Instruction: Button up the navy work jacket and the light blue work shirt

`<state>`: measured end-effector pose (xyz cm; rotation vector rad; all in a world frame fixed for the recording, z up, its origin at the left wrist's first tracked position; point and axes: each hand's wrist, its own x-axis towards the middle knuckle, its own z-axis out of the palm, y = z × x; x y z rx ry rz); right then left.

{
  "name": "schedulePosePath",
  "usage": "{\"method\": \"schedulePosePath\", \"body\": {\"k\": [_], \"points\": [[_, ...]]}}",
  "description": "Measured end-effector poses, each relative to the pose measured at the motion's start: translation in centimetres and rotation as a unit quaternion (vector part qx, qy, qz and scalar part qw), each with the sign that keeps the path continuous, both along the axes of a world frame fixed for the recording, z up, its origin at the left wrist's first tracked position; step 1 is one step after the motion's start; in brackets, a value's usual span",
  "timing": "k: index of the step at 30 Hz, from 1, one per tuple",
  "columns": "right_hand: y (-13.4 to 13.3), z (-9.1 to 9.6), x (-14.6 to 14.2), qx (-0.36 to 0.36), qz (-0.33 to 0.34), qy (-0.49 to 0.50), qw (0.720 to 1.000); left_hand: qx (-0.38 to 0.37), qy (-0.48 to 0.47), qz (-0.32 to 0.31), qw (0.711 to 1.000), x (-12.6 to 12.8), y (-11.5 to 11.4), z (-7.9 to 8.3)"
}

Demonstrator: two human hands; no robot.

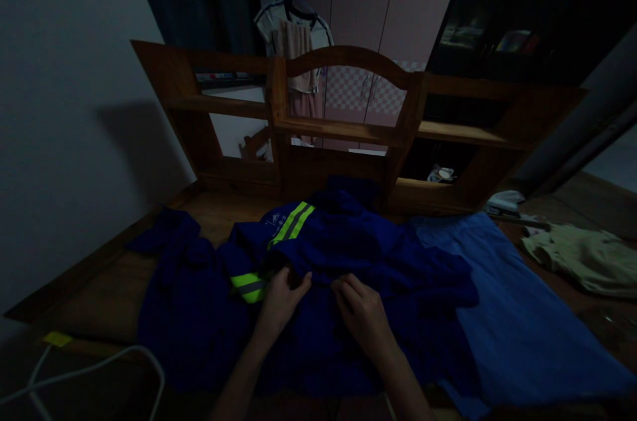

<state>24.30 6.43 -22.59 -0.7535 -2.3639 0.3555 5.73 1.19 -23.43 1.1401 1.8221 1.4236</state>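
A dark blue work jacket [343, 235] with yellow-green and grey reflective bands lies crumpled on the wooden surface in front of me. My left hand [283, 293] is at the jacket's near edge beside a reflective band, its thumb apart and its other fingers partly hidden in the cloth. A little to the right, my right hand [359, 305] has its fingertips pinched together on the blue cloth. More dark blue fabric spreads under both forearms and off to the left. The light is dim, so folds are hard to tell apart.
Light blue cloth [517, 315] lies to the right, with a pale garment [582, 258] beyond it. A wooden shelf frame [343, 132] stands along the far edge. A white cable [99, 362] loops at lower left. Clothes hang on a rack [293, 29] behind.
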Motion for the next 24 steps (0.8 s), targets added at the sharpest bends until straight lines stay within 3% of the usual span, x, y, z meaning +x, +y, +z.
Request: {"method": "schedulePosePath", "body": {"k": [4,9,17,24], "points": [[-0.3,1.5,-0.1,-0.061,-0.021,0.079,0.995,-0.001,0.047,0.008,0.999,0.2,-0.1,-0.1],[-0.1,4.0,-0.6,-0.13,-0.026,0.141,0.981,0.035,-0.035,-0.023,0.998,0.2,-0.3,0.4],[0.0,2.7,-3.3,-0.194,-0.035,0.168,0.966,0.066,-0.138,-0.034,0.988,-0.4,-0.1,-0.2],[0.0,2.6,-3.5,-0.217,-0.039,0.19,0.957,0.076,-0.098,-0.016,0.992,-0.2,-0.1,0.1]]}}
